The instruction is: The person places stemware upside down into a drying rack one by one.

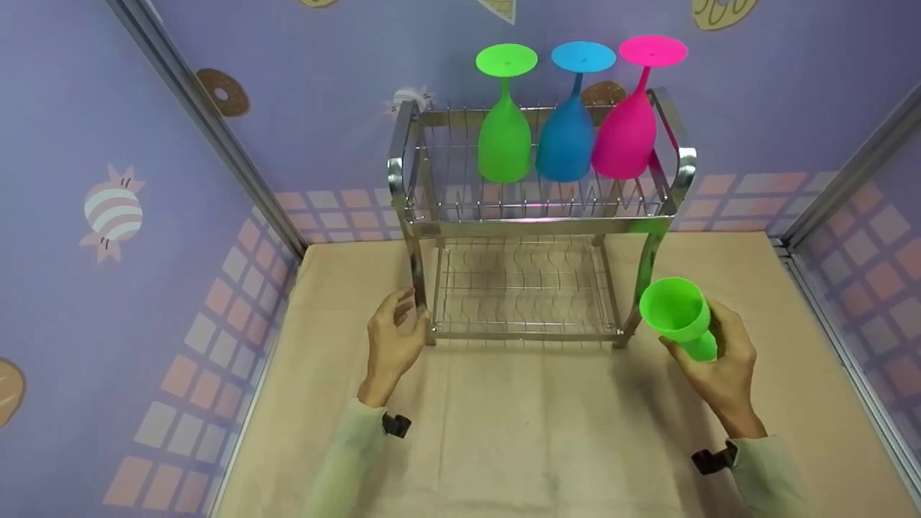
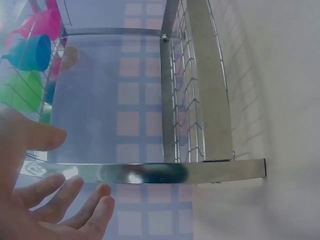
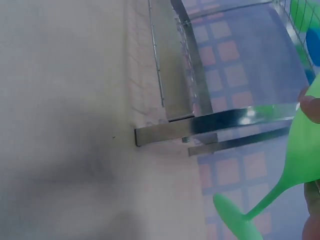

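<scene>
In the head view my right hand (image 1: 727, 360) holds a green goblet (image 1: 676, 309) by its bowl, mouth tilted up toward the camera, beside the rack's right front leg. The right wrist view shows the stem and round foot of this green goblet (image 3: 300, 155) pointing down. My left hand (image 1: 396, 342) is near the left front leg of the metal two-tier rack (image 1: 540, 229), fingers loosely bent with nothing between them. On the top tier a green goblet (image 1: 505, 144), a blue goblet (image 1: 566, 144) and a pink goblet (image 1: 624, 144) stand upside down in a row.
The rack's lower wire shelf (image 1: 529, 288) sits just above the beige tabletop (image 1: 496, 424). Purple printed walls (image 1: 324, 129) enclose the back and sides, with metal posts (image 1: 216, 129) at the corners. Each wrist wears a black strap (image 1: 396, 424).
</scene>
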The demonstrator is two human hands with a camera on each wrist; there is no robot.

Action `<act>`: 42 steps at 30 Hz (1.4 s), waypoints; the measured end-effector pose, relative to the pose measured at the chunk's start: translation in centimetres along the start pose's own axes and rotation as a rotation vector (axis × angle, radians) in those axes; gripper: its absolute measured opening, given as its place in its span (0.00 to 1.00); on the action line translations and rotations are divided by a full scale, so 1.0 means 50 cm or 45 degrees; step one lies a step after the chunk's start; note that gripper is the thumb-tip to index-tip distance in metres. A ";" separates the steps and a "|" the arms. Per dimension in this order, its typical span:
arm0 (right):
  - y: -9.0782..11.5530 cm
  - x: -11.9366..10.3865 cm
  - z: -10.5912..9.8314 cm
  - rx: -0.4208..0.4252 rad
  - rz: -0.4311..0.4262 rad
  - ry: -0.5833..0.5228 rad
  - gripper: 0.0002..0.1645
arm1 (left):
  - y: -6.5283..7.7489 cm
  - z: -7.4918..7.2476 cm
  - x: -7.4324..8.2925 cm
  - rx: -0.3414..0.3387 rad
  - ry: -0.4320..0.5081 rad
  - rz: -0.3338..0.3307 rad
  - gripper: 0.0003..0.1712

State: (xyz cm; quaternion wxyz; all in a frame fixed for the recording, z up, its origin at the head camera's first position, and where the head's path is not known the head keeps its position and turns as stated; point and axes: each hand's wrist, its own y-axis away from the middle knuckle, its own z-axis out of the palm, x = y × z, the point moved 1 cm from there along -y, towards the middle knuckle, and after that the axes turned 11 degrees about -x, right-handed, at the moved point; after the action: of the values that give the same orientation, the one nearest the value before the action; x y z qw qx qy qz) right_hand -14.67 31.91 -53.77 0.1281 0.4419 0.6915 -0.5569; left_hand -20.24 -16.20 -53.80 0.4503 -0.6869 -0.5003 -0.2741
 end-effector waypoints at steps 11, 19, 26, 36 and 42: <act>0.003 -0.016 0.029 -0.176 -0.108 0.281 0.56 | 0.015 0.027 0.065 -0.223 0.048 0.094 0.37; -0.003 -0.057 0.048 -0.275 -0.260 0.453 0.58 | 0.028 0.047 0.103 -0.329 0.109 0.156 0.39; -0.013 -0.077 0.073 -0.325 -0.332 0.514 0.57 | 0.030 0.069 0.122 -0.378 0.092 0.265 0.41; -0.011 -0.093 0.110 -0.351 -0.384 0.609 0.54 | 0.025 0.114 0.138 -0.517 0.115 0.276 0.44; -0.013 -0.103 0.138 -0.340 -0.470 0.625 0.49 | 0.021 0.139 0.140 -0.571 0.149 0.252 0.45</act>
State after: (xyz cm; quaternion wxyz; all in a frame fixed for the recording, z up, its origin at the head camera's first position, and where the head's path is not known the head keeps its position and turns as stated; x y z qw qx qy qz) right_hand -14.34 23.41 -52.28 -0.0887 0.4095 0.8369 -0.3522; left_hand -17.32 -7.03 -51.48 0.3394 -0.7984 -0.3302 -0.3719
